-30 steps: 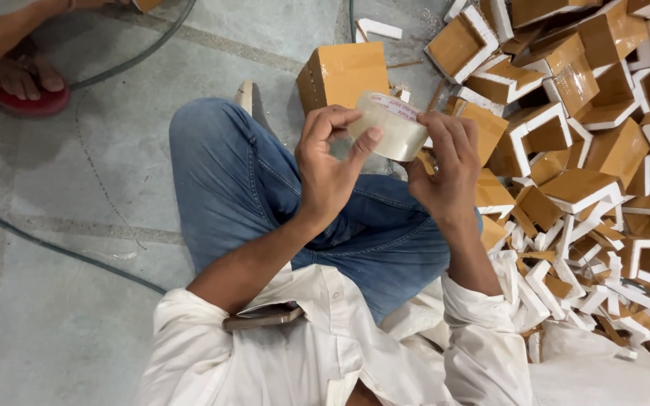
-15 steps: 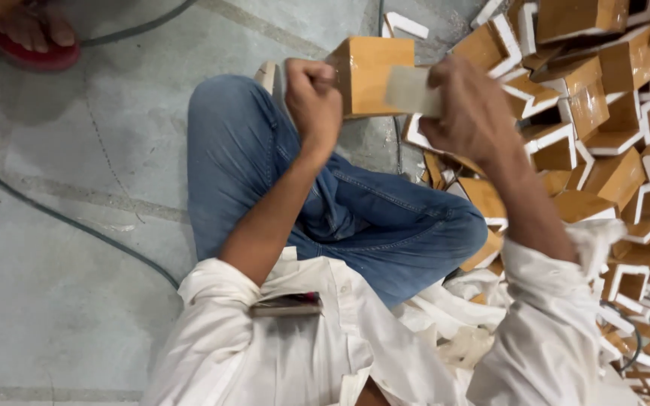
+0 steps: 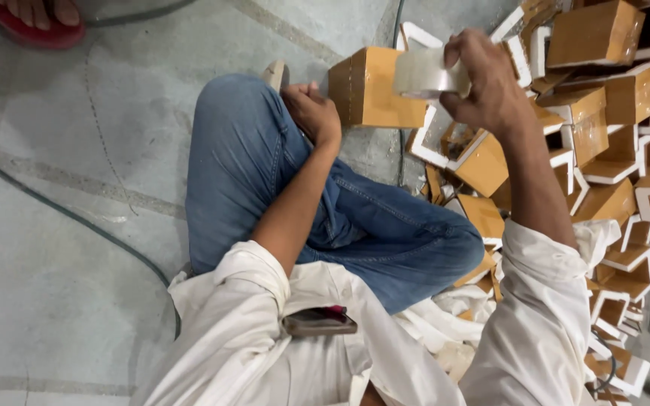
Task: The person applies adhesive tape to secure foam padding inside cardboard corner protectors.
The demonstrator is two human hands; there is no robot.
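Observation:
My right hand (image 3: 490, 83) is raised over the floor and grips a roll of clear tape (image 3: 419, 73) by its right side. My left hand (image 3: 311, 111) rests on my left knee, a little left of the roll, with its fingers pinched shut. Whether a strip of tape runs from it to the roll cannot be made out. A brown box (image 3: 378, 98) with taped seams stands on the floor just behind both hands, partly hidden by the roll.
A big heap of brown-and-white box pieces (image 3: 611, 150) fills the right side, up to my crossed legs in blue jeans (image 3: 242, 150). A dark cable (image 3: 62, 210) crosses the grey floor at left. Another person's foot in a red sandal (image 3: 39, 19) is at top left. A phone (image 3: 319, 322) sits in my shirt pocket.
Both hands were together on the tape roll. The left hand has drawn away to the left and down onto the knee, while the right hand carried the roll up and to the right.

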